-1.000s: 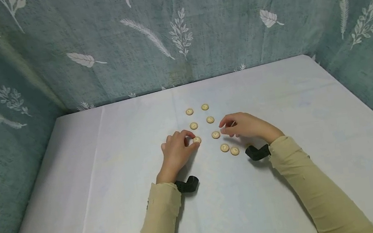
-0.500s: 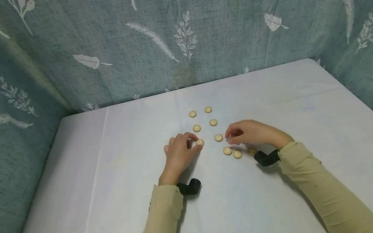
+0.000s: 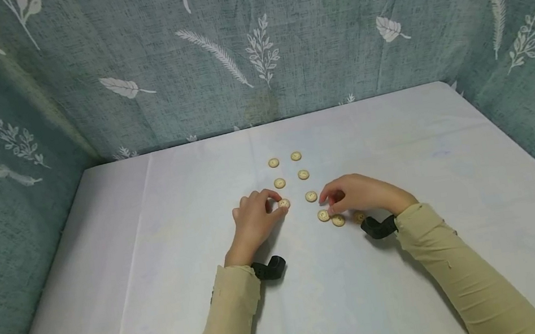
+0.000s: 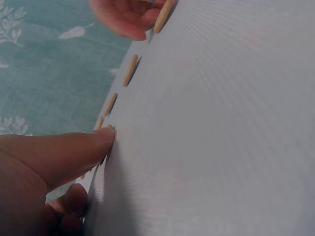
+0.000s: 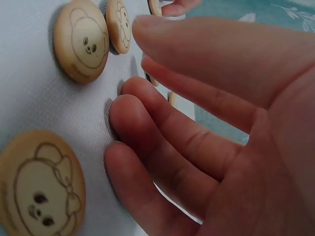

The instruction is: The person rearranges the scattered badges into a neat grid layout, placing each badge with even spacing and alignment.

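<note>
Several round wooden buttons lie on the white table. My left hand (image 3: 257,220) pinches one wooden button (image 3: 284,203) between thumb and index finger, low at the cloth. In the left wrist view the thumb hides most of that button. My right hand (image 3: 361,194) is over the table with fingers loosely bent and nothing between them. Its thumb tip reaches the edge of a button (image 3: 323,215) with a drawn bear face. Beside that lies another bear button (image 5: 82,42), just under the thumb in the head view. A third button (image 5: 42,187) sits near the right wrist.
Beyond the hands, buttons stand in two loose columns: a left button (image 3: 279,183) and a right button (image 3: 303,174), with a pair farther back. One more button (image 3: 311,196) lies between the hands. A green leaf-patterned curtain (image 3: 251,49) surrounds the table (image 3: 190,200).
My right hand has drawn slightly nearer, its thumb coming down to the button in the near right group. The left hand keeps its pinch in place. The head view shifted a little.
</note>
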### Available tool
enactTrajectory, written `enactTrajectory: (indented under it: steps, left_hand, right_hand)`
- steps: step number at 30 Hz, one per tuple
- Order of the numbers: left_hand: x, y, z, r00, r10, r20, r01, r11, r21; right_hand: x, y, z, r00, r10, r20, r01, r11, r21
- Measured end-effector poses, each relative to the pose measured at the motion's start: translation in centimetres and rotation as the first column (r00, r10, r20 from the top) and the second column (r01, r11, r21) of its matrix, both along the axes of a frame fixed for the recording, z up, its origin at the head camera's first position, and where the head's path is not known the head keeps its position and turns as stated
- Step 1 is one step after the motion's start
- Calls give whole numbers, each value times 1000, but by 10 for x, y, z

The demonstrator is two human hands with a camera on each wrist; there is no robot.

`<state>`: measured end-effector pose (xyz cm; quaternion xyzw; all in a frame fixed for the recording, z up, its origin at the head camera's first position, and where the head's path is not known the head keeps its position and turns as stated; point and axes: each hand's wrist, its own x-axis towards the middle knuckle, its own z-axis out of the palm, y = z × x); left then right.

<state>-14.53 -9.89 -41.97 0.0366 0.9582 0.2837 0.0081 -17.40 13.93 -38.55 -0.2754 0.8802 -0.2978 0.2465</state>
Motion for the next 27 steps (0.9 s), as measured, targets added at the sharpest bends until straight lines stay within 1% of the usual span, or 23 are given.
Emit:
enactTrajectory:
  steps: [5, 9, 16, 27]
  left_hand:
    - [0, 0, 0, 1000, -1, -7, 1, 1000, -2]
    - [0, 1, 0, 1000, 0, -14, 0, 1000, -2]
    - [0, 0, -1, 1000, 2, -5, -2, 1000, 7]
    - [0, 1, 1, 1000, 1, -5, -1, 1000, 4]
  right_hand:
    - [3, -3, 1, 1000, 6, 24, -6, 1000, 12]
    - [4, -6, 0, 1000, 6, 26, -6, 1000, 21]
    - [5, -8, -2, 999, 46, -17, -45, 998, 43]
    - [5, -10, -1, 998, 54, -43, -51, 997, 58]
